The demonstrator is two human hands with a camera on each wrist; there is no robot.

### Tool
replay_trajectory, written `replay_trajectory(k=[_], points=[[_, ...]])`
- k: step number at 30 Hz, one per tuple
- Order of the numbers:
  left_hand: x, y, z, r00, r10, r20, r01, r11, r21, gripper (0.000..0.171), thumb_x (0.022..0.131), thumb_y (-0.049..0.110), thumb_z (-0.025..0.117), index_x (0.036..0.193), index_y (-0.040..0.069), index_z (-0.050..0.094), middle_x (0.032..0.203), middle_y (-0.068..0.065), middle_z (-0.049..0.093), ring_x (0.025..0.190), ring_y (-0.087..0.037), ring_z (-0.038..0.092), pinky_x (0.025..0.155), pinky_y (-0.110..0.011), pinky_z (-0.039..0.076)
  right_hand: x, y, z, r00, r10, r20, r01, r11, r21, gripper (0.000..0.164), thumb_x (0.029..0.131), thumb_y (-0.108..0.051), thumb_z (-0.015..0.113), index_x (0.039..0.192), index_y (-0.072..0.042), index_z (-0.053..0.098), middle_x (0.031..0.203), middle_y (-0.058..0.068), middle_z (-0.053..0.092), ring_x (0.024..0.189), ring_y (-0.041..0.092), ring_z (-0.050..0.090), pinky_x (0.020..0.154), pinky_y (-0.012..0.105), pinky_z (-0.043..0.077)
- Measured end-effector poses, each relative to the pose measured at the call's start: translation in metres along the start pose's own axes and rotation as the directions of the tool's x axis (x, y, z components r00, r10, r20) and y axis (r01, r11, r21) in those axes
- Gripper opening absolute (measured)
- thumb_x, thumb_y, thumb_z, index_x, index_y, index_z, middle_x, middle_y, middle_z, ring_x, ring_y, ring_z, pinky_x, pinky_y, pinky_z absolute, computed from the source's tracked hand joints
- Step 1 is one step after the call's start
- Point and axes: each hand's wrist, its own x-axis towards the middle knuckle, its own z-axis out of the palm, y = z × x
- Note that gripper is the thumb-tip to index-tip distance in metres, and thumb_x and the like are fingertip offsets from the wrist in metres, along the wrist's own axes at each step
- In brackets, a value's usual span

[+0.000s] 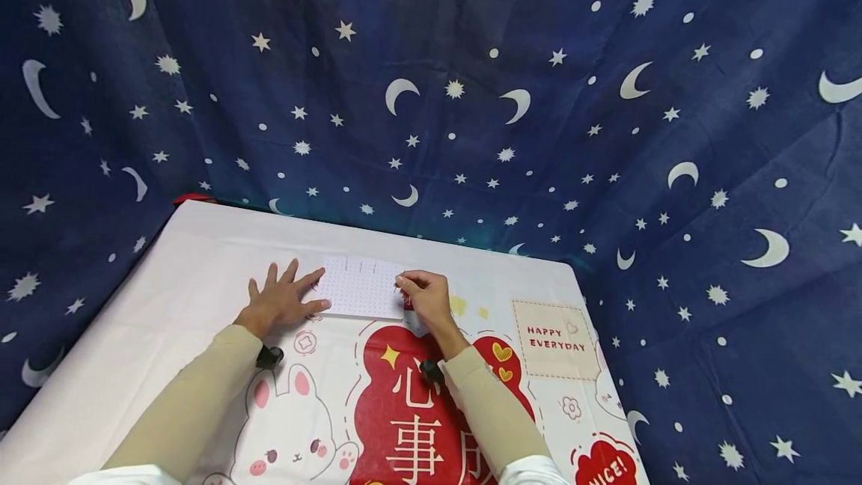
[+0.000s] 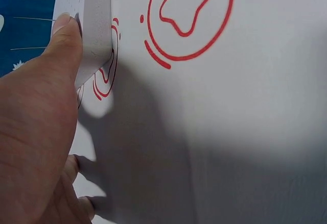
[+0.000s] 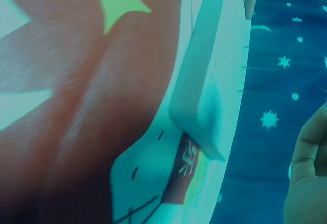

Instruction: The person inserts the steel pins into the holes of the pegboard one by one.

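Observation:
A white block [image 1: 357, 294] with rows of small holes lies flat on the table. Three thin metal pins [image 2: 34, 18] stand up from its top near the far edge. My left hand [image 1: 283, 302] is spread at the block's left end, fingers straight, with the thumb [image 2: 64, 30] against its edge. Over the right end, my right hand [image 1: 428, 302] pinches a thin pin [image 3: 322, 88] between thumb and fingertips; most of the pin is hidden by the fingers. In the right wrist view, this hand hovers above the block's holed face.
A white tablecloth [image 1: 222, 260] with red printed patterns, a rabbit and lettering covers the table. Dark blue curtains [image 1: 458, 126] with moons and stars hang behind the table and along its sides.

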Motion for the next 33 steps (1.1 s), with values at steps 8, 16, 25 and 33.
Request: replay_trajectory(k=[8, 16, 25, 33], points=[[-0.002, 0.001, 0.0, 1.0, 0.002, -0.01, -0.001, 1.0, 0.017, 0.088, 0.093, 0.07, 0.059, 0.164, 0.025, 0.033, 0.171, -0.031, 0.011, 0.155, -0.065, -0.002, 0.115, -0.088, 0.002, 0.007, -0.004, 0.016, 0.997, -0.059, 0.049, 0.059, 0.998, 0.009, 0.013, 0.095, -0.013, 0.077, 0.097, -0.001, 0.082, 0.084, 0.023, 0.075, 0.066, 0.013, 0.062, 0.049, 0.02, 0.047], [-0.003, 0.0, 0.001, 1.0, 0.003, -0.018, -0.003, 1.0, 0.002, 0.087, 0.093, 0.071, 0.06, 0.163, 0.027, 0.034, 0.172, -0.03, 0.012, 0.155, -0.064, -0.001, 0.115, -0.087, 0.001, 0.014, -0.009, 0.03, 0.99, -0.112, 0.08, 0.111, 0.994, 0.018, 0.013, 0.094, -0.01, 0.077, 0.097, 0.002, 0.081, 0.087, 0.024, 0.077, 0.068, 0.007, 0.066, 0.069, 0.021, 0.058], [-0.006, -0.002, 0.003, 1.0, -0.014, -0.015, 0.014, 1.0, 0.015, 0.087, 0.093, 0.073, 0.058, 0.164, 0.029, 0.033, 0.172, -0.029, 0.012, 0.156, -0.063, 0.0, 0.116, -0.087, 0.002, 0.019, -0.011, 0.042, 0.987, -0.124, 0.102, 0.12, 0.992, 0.042, 0.012, 0.093, -0.009, 0.077, 0.096, 0.003, 0.081, 0.087, 0.026, 0.076, 0.068, 0.007, 0.066, 0.069, 0.028, 0.06], [-0.006, -0.001, 0.003, 1.0, -0.021, -0.012, 0.021, 0.999, 0.026, 0.087, 0.092, 0.073, 0.058, 0.164, 0.031, 0.032, 0.173, -0.027, 0.012, 0.157, -0.061, -0.001, 0.117, -0.086, 0.002, 0.023, -0.014, 0.05, 0.986, -0.139, 0.092, 0.137, 0.99, 0.027, 0.011, 0.092, -0.01, 0.08, 0.093, 0.001, 0.082, 0.085, 0.024, 0.076, 0.066, 0.007, 0.065, 0.065, 0.03, 0.058]])
